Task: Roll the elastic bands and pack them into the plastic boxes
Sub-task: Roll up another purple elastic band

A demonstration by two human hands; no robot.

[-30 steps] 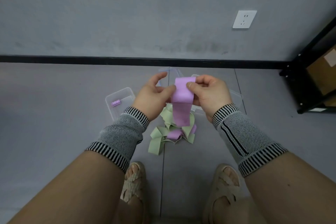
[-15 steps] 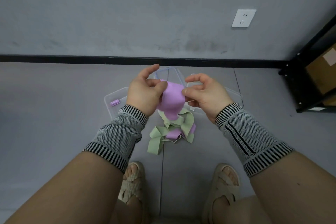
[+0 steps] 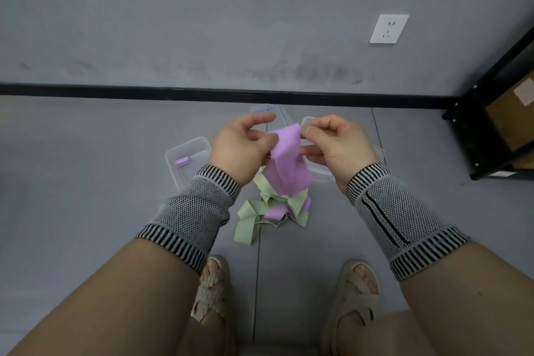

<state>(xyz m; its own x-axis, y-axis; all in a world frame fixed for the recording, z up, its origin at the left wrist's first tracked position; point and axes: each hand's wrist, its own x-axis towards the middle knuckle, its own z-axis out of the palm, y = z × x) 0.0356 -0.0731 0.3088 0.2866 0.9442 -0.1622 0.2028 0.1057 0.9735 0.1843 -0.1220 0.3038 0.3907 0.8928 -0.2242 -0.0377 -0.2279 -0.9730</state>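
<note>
1. Task progress: one small rolled purple band (image 3: pixel 182 161) is lying inside the clear plastic box (image 3: pixel 187 150) just to the left of the left hand, so that box is already receiving packed bands.
2. Remaining work: a loose heap of green and purple bands (image 3: pixel 270 209) is lying on the floor (image 3: pixel 86 196) directly below and between the two hands, none of them rolled. By this showing, the task is at an early stage.
3. Further boxes: a second clear box (image 3: pixel 320 172) is sitting partly hidden behind the right hand, and another clear container (image 3: pixel 271 110) is showing just beyond the fingertips of both hands. Whether either is holding anything cannot be told.
4. Band in hand: a purple elastic band (image 3: pixel 286 162) is hanging between the two hands, its upper end raised and its lower end drooping toward the heap.
5. Left hand (image 3: pixel 241 150): the thumb and fingers are pinching the left edge of the band, while the forefinger is extending forward above it.
6. Right hand (image 3: pixel 336 144): the curled fingers are pinching the upper right corner of the band, and a lower finger is touching its side.
7. Judgement: rolling of this band is only beginning, as no wound coil is yet visible.
</note>
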